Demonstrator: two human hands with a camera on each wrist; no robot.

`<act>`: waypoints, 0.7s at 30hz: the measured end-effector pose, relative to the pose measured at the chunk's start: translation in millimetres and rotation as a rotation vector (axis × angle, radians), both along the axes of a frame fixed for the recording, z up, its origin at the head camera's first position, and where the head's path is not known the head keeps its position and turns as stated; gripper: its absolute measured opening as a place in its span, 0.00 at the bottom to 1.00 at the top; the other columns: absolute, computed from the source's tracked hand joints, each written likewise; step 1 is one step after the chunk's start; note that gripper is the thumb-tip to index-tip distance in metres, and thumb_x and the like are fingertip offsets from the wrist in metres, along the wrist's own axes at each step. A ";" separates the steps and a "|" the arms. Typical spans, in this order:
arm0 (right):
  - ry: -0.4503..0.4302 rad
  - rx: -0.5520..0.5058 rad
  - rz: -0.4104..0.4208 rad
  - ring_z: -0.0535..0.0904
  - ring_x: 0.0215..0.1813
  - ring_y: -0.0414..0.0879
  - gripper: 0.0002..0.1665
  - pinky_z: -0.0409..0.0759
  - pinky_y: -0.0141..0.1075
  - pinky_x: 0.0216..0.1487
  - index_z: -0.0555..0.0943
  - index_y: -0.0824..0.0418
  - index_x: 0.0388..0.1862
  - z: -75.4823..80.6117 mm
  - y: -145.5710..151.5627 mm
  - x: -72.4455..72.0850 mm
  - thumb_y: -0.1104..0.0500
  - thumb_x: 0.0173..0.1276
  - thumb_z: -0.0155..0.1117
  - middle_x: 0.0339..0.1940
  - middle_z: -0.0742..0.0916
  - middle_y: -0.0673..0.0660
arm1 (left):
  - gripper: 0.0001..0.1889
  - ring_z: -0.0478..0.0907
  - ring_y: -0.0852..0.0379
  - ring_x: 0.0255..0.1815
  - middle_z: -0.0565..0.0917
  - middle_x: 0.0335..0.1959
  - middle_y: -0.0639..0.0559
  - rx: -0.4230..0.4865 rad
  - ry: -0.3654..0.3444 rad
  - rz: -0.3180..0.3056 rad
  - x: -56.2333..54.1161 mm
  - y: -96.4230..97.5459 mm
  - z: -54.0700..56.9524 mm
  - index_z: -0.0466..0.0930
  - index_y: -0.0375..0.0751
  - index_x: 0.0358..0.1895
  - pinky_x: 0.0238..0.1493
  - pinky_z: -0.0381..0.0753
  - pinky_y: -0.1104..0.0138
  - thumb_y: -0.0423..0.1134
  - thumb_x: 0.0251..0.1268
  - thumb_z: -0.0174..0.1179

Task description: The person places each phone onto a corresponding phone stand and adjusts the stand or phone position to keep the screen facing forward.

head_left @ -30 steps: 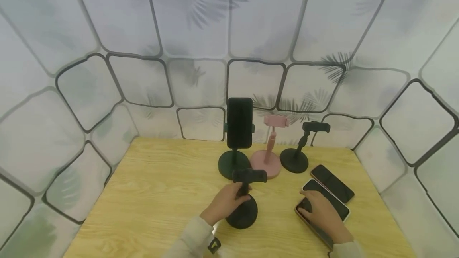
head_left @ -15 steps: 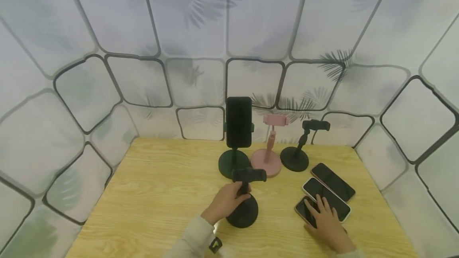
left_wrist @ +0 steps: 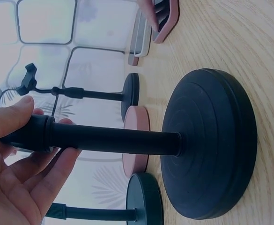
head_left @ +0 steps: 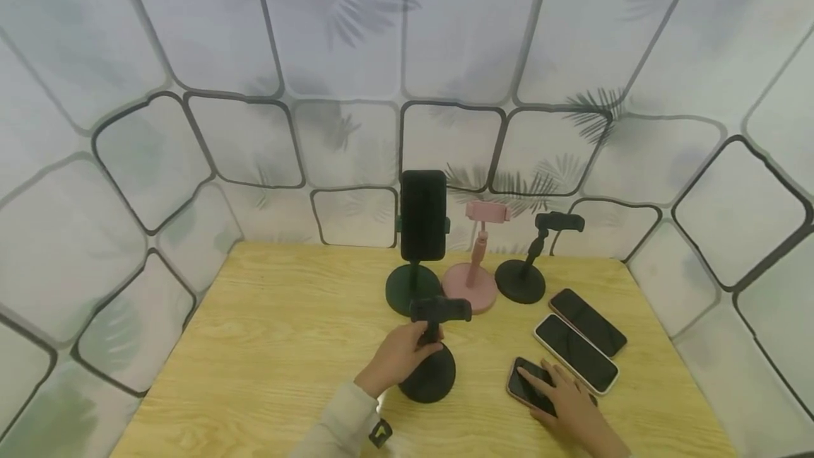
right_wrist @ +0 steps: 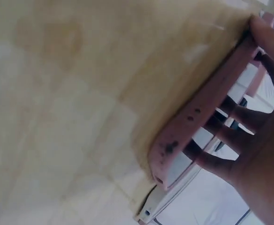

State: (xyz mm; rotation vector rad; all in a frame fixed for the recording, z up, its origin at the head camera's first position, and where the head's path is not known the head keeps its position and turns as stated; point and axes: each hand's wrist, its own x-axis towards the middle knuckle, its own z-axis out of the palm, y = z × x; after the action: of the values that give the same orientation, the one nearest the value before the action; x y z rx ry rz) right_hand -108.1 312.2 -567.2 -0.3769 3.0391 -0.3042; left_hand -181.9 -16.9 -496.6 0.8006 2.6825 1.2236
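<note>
The left hand [head_left: 394, 359] holds a matt black, round-based phone stand [left_wrist: 118, 139] by the upper part of its upright stem, thumb and fingers closed about it; the base rests flat on the light wood-grain table [head_left: 286, 316], and the clamp at the top has no phone in it. The right hand [head_left: 572, 405] is spread fairly wide over a black-screened phone in a pink case [head_left: 531, 394], fingertips on the glass and thumb by its edge — whether the thumb presses firmly, I cannot tell. That phone lies on the table to the right of the held stand, well apart from it. Judging by how things lie, one stand of four is done: the dark green round-based stand [head_left: 413, 292] bears an upright black phone [head_left: 423, 216]. The pink round-based stand [head_left: 469, 290] and the second black stand [head_left: 521, 283], side by side to its right, have bare clamps. That leaves three stands unfilled and three phones out of them — the one under the right hand, a white-edged phone [head_left: 575, 353] and, just beside that, a pinkish-edged phone [head_left: 588, 321] farther back, both lying face up
</note>
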 end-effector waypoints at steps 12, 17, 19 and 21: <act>-0.047 0.010 -0.067 0.77 0.49 0.60 0.55 0.80 0.53 0.46 0.75 0.73 0.50 6.1 4.3 -19.2 0.34 0.31 0.79 0.50 0.78 0.70 | 0.06 0.82 0.62 0.42 0.85 0.39 0.56 -0.013 0.008 0.020 -0.9 -1.2 0.6 0.78 0.49 0.40 0.44 0.81 0.69 0.44 0.63 0.59; 0.010 0.024 -0.144 0.76 0.38 0.55 0.53 0.81 0.49 0.35 0.76 0.76 0.45 4.4 -1.5 -21.7 0.34 0.35 0.77 0.40 0.79 0.67 | 0.06 0.82 0.62 0.42 0.85 0.38 0.57 -0.016 -0.001 0.020 -1.5 -1.1 -0.1 0.78 0.49 0.40 0.43 0.81 0.69 0.44 0.63 0.59; 0.040 0.034 -0.172 0.75 0.35 0.54 0.54 0.81 0.49 0.33 0.75 0.78 0.43 4.8 -3.6 -21.0 0.32 0.36 0.75 0.36 0.77 0.67 | 0.06 0.82 0.62 0.42 0.85 0.38 0.57 -0.013 -0.006 0.019 -1.9 -0.9 -0.7 0.78 0.49 0.40 0.43 0.81 0.69 0.44 0.63 0.59; 0.033 0.028 -0.194 0.73 0.34 0.55 0.54 0.80 0.49 0.32 0.75 0.81 0.41 7.2 -4.2 -19.0 0.33 0.35 0.76 0.33 0.75 0.68 | 0.06 0.82 0.62 0.42 0.85 0.39 0.57 -0.012 -0.004 0.015 -2.2 -0.5 -1.2 0.78 0.49 0.40 0.43 0.81 0.69 0.44 0.63 0.59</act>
State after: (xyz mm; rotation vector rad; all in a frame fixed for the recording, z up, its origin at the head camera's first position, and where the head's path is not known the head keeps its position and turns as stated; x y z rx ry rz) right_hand -127.1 308.0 -560.0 -0.0853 3.1133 -0.2671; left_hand -184.1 -17.4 -497.8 0.7767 2.6946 1.2095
